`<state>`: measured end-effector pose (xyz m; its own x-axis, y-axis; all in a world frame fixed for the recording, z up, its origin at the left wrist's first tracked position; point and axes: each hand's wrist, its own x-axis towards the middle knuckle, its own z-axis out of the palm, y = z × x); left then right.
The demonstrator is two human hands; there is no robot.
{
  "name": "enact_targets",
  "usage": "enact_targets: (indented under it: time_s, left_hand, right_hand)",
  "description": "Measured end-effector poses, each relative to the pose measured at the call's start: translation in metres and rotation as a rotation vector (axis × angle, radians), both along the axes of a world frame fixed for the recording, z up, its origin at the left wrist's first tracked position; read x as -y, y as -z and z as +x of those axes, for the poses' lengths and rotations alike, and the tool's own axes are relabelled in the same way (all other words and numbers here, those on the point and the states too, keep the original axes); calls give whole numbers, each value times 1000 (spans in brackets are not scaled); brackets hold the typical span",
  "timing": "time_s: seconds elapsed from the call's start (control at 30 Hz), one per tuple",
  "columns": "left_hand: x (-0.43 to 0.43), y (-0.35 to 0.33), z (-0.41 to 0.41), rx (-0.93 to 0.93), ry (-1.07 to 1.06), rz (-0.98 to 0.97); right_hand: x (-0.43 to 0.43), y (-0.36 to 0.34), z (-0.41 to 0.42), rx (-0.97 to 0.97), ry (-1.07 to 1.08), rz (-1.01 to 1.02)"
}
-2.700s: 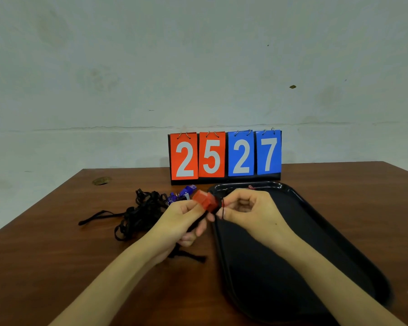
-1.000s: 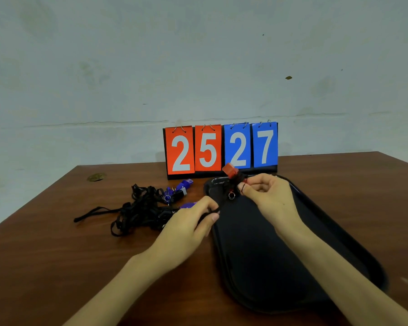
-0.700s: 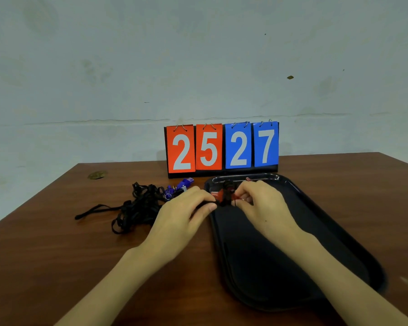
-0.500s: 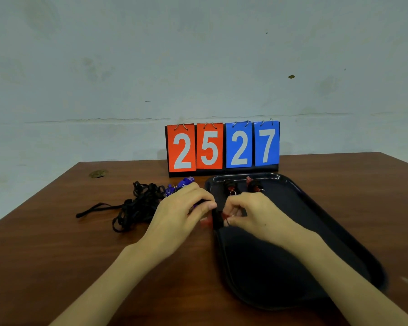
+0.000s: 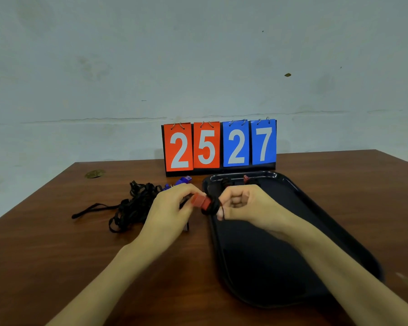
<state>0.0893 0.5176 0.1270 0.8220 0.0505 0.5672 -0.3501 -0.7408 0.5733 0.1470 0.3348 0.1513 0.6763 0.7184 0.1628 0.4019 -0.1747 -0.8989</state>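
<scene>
Dim, even light; weak glints along the tray (image 5: pixel 278 176) rim, faint shadow under the left hand (image 5: pixel 172 208); picture soft, edges bowed

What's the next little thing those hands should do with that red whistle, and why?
Probably finish the last turn and set it in the black tray. The left hand pinches the red whistle, the right hand holds its black cord bundled tight against it, and a similar bundle lies at the tray's far end.
</scene>
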Motion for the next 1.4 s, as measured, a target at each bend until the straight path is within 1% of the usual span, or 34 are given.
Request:
enact_targets:
  time_s: [0.07, 0.17, 0.27, 0.33, 0.4, 0.5, 0.57, 0.67, 0.77, 0.87, 0.93, 1.0, 1.03, 1.1, 1.17, 1.23, 1.33, 1.4]
  left_hand:
    - [2, 4, -1, -9, -11, -39]
    - [5, 11, -1, -11, -46, -6]
    - [8, 16, -1, 34, -19, 81]
    - [10, 18, -1, 98, -11, 220]
    - [11, 19, -2, 112, -10, 330]
    - [11, 17, -3, 165, 24, 369]
    - [11, 14, -3, 192, 60, 327]
    - [11, 10, -5, 181, 103, 235]
    - [11, 8, -7, 200, 135, 261]
    - [4, 3, -6, 235, 99, 291]
    - [-1, 0, -4, 223, 67, 233]
    - [-2, -4, -4, 160, 41, 111]
    - [-2, -7, -3, 103, 28, 32]
    - [-4, -13, -2, -73, 47, -145]
    - [-10, -19, -1, -259, 131, -313]
    - [-14, -20, -1, -374, 212, -455]
    - [-16, -19, -1, -453, 267, -624]
    - [-17, -20, 0, -471, 275, -709]
  right_hand:
    - [2, -1, 0, -93, 56, 104]
    - [5, -3, 2, -228, 175, 246]
    - [4, -1, 4, -191, 310, 236]
    - [1, 3, 6, -150, 394, 188]
    - [0, 6, 9, -123, 467, 158]
    - [-1, 11, 12, 8, 541, 59]
    - [-3, 15, 10, 109, 552, -15]
    - [-7, 20, 6, 250, 531, -120]
    - [-8, 24, 5, 396, 460, -206]
    - [-8, 25, 3, 552, 324, -260]
    - [-7, 24, 1, 591, 233, -249]
    - [-8, 22, -1, 564, 157, -214]
    - [-8, 21, -2, 535, 128, -199]
    - [-9, 18, -4, 452, 81, -173]
    - [-10, 16, -7, 356, 45, -138]
    - [-11, 14, -8, 269, 26, -89]
    - [-10, 9, -6, 199, 37, -23]
    - [-9, 8, -5, 171, 51, 11]
